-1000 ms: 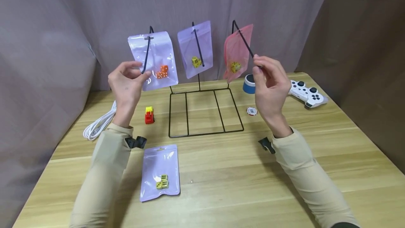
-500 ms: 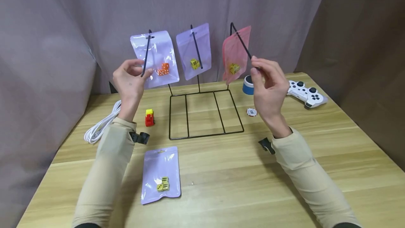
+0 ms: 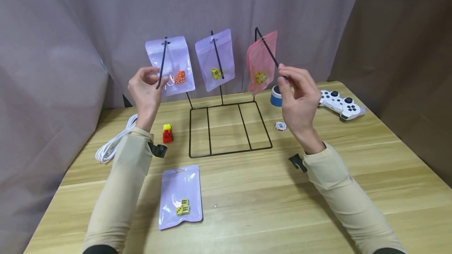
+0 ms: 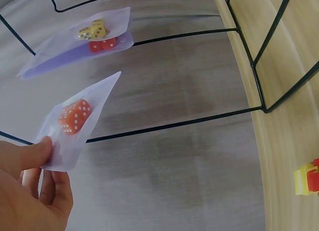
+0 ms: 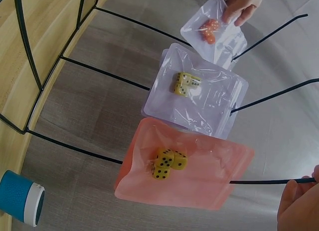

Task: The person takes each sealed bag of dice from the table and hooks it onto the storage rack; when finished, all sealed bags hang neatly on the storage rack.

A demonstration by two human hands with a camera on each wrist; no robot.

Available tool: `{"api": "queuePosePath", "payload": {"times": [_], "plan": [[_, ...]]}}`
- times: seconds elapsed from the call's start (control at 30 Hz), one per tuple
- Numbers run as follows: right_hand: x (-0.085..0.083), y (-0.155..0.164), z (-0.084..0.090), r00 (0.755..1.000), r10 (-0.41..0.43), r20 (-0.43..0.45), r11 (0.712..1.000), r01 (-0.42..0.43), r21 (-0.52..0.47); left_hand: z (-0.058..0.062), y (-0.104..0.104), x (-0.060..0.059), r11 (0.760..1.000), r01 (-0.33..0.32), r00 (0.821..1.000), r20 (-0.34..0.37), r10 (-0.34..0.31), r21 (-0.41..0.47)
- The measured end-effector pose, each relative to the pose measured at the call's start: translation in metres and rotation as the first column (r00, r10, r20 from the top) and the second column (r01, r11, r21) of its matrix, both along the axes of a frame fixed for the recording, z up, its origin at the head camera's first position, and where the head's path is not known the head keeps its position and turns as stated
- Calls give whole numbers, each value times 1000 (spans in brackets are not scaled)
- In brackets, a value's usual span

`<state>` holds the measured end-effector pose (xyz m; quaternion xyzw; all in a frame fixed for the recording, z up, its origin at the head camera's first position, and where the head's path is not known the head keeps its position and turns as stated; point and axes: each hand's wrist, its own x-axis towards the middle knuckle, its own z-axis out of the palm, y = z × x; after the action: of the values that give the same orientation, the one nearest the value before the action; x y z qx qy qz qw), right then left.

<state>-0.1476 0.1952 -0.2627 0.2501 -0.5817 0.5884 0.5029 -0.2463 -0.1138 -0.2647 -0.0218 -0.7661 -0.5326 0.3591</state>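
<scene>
A black wire stand (image 3: pixel 231 153) holds zip bags on three hooks. My left hand (image 3: pixel 146 89) pinches the left edge of a lavender zip bag (image 3: pixel 176 58) with orange dice, which hangs from the left hook. In the left wrist view, the thumb (image 4: pixel 42 149) lies on the bag's near face, other fingers behind it. My right hand (image 3: pixel 300 97) pinches the front end of the right hook, which carries pink zip bags (image 3: pixel 257 62) with yellow dice. Lavender bags (image 3: pixel 208 66) hang from the middle hook; behind the yellow dice, red dice show in the left wrist view.
Another lavender zip bag (image 3: pixel 178 187) with yellow dice lies flat at the front. A red-yellow toy car (image 3: pixel 167 134) and a white cable (image 3: pixel 113 144) are on the left. On the right are a poker chip (image 3: pixel 281 126), a blue speaker (image 3: pixel 276 99) and a white game controller (image 3: pixel 340 104).
My left hand has moved slightly back and right, along the left hook at the bag's edge. The right hand keeps its hold on the right hook. The head view has shifted a little.
</scene>
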Motion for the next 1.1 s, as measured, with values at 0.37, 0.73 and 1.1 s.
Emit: {"api": "queuePosePath", "payload": {"times": [0.37, 0.73, 1.1], "plan": [[-1, 0, -1, 1000, 19, -17, 1000, -19, -15, -4, -2, -4, 999, -11, 999, 32, 13, -37], [-1, 0, -1, 1000, 14, -17, 1000, -14, -7, -12, -9, -4, 1000, -23, 1000, -17, 23, -21], [-1, 0, 0, 1000, -17, -23, 1000, 18, 8, -27, -13, 31, 996, 70, 989, -131, -76, -47]]}}
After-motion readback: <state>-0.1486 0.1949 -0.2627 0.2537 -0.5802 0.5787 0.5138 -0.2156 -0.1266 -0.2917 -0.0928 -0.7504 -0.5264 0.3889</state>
